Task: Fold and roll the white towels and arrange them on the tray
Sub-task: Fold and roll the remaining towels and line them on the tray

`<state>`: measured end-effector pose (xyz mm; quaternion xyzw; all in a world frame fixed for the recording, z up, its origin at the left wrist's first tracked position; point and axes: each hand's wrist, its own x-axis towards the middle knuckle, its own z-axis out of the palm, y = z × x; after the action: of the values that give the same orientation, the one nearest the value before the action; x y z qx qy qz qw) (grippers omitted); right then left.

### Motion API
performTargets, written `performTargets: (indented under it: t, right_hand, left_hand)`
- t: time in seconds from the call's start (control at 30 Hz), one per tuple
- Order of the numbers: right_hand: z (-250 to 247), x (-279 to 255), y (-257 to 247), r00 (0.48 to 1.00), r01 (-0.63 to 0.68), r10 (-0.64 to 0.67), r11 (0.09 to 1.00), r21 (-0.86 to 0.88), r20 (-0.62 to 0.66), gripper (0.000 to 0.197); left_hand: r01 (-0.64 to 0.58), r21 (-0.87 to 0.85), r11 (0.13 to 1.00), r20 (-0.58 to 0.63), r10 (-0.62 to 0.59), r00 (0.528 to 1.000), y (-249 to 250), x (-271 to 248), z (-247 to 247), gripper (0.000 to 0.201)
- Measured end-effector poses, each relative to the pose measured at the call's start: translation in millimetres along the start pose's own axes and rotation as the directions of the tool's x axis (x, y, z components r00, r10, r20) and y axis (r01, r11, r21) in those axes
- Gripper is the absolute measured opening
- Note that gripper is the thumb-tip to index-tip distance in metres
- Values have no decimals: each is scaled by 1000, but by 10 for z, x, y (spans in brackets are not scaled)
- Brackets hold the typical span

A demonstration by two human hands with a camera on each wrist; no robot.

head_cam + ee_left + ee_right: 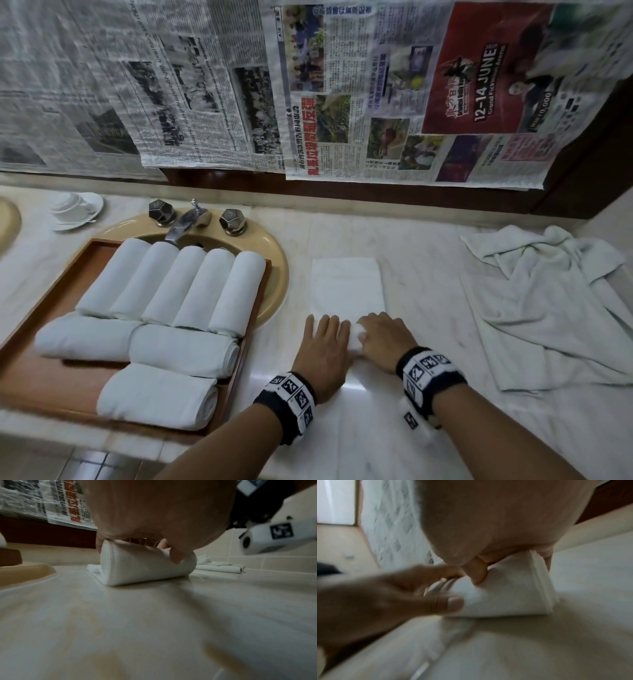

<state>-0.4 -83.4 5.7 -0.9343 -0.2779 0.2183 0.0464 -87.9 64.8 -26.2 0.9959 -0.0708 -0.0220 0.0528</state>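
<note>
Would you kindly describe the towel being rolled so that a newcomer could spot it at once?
Start at the beige sink in the marble counter; just right of it lies a white towel. The left hand and the right hand grip its rolled near end. Unlike the finished rolls on the wooden tray and the crumpled towel farther right, it is half rolled, half flat.

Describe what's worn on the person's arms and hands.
Left hand and right hand are ungloved, forearms sleeveless. The left wristband and right wristband are black, set with white squares bearing black markers. A white camera box hangs under the right one.
</note>
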Motion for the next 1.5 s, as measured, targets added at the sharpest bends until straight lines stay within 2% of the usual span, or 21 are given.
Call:
performTargets:
  t: [0.07, 0.1, 0.13, 0.17, 0.23, 0.3, 0.37, 0.43, 0.5, 0.6, 0.7, 0.8, 0.87, 0.93, 1.0, 1.07, 1.17, 1.27, 1.33, 1.4, 1.5]
  right_hand:
    - [-80, 67, -35, 996, -52, 49, 998, 26, 79, 40]
    - [-80, 78, -50, 996, -65, 63, 997, 33, 59, 39]
    - [-57, 65, -68, 998, -66, 66, 997, 35, -11, 38]
    - [1, 39, -78, 989, -51, 54, 998, 27, -137, 37]
    - [150, -45, -89, 930, 7, -8, 1000, -6, -367, 39]
    - [322, -109, -51, 909, 42, -75, 995, -87, -410, 43]
    - [448, -120, 33, 926, 46, -106, 984, -171, -362, 53]
    - [454, -73, 104, 930, 60, -119, 983, -176, -349, 63]
    - [372, -1, 141, 941, 72, -122, 984, -165, -316, 61]
    - [171, 118, 175, 962, 107, -147, 979, -175, -232, 47]
    - [-56, 286, 215, 974, 166, -181, 979, -117, -135, 37]
    - [-263, 441, 202, 992, 123, -122, 991, -52, 33, 35]
    - [-263, 505, 208, 994, 91, -88, 995, -52, 59, 37]
    - [-178, 511, 225, 994, 58, -60, 998, -33, -88, 39]
    - [-67, 438, 228, 934, 55, -57, 998, -15, -354, 42]
    - [52, 341, 252, 871, 83, -81, 996, -17, -485, 43]
    - [187, 308, 325, 893, 119, -140, 990, -77, -427, 51]
    - [72, 429, 407, 912, 161, -182, 983, -87, -367, 48]
    - [-84, 531, 438, 927, 206, -214, 977, -60, -306, 45]
    - [-262, 644, 466, 958, 223, -217, 975, 10, -189, 44]
    - [-496, 892, 484, 996, 80, -85, 986, 147, 30, 44]
  left_hand:
    - [-13, 5, 1000, 42, 13, 999, -72, 67, 19, 44]
    - [-23, -11, 1000, 58, 24, 998, -109, 118, 3, 42]
    - [-29, -30, 999, 64, 31, 997, -147, 173, -23, 37]
    - [-32, -46, 998, 70, 36, 997, -184, 230, -54, 33]
    - [-25, -73, 997, 104, 32, 994, -242, 361, -131, 33]
    - [-10, -55, 998, 139, 18, 990, -279, 473, -210, 36]
    - [1, -28, 1000, 143, 3, 990, -284, 549, -245, 38]
    - [18, -4, 1000, 107, -18, 994, -260, 570, -248, 40]
    - [48, 21, 999, 7, -48, 999, -220, 541, -215, 38]
    - [97, 51, 994, -103, -92, 991, -131, 414, -101, 38]
    - [65, 51, 997, -47, -63, 997, -62, 293, 34, 58]
    - [62, 19, 998, -30, -61, 998, -86, 324, 90, 68]
    - [60, -7, 998, -22, -60, 998, -157, 428, 82, 72]
    - [40, -40, 998, -18, -41, 999, -224, 538, 29, 63]
    - [37, -82, 996, -18, -38, 999, -268, 653, -35, 43]
    - [57, -77, 995, 12, -56, 998, -311, 785, -107, 33]
    - [82, -35, 996, 34, -80, 996, -367, 976, -173, 37]
    - [102, 12, 995, 21, -102, 995, -387, 1094, -173, 43]
    - [134, 24, 991, -40, -133, 990, -378, 1112, -143, 39]
    - [147, 23, 989, -120, -143, 982, -336, 1078, -120, 35]
    - [125, 29, 992, -133, -120, 984, -242, 984, -70, 39]
